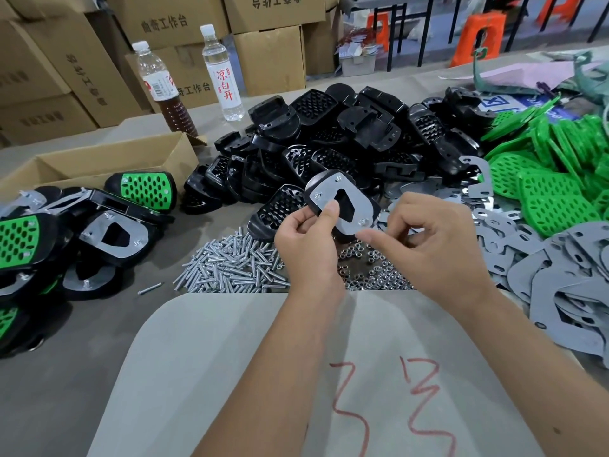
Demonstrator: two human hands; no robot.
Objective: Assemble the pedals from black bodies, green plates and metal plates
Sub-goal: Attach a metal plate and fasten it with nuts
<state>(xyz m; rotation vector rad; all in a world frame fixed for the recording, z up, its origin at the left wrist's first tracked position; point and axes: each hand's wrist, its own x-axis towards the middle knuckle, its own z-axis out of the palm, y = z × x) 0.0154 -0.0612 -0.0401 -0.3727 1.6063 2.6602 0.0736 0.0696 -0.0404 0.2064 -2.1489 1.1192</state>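
Observation:
My left hand (308,235) grips a black pedal body held above the table, its grey metal plate (336,199) facing me with screws through the corners. My right hand (425,239) pinches at the plate's lower right screw (362,222) with thumb and forefinger; whatever it pinches is too small to see. A heap of black bodies (346,136) lies behind. Green plates (553,192) pile up at the right, loose grey metal plates (566,278) below them. Finished pedals (99,222) lie at the left.
Screws (230,265) and nuts (372,272) lie in heaps just below my hands. An open cardboard box (108,163) sits at the left, with two bottles (224,74) and stacked cartons behind. A grey sheet with red marks (329,374) covers the near table.

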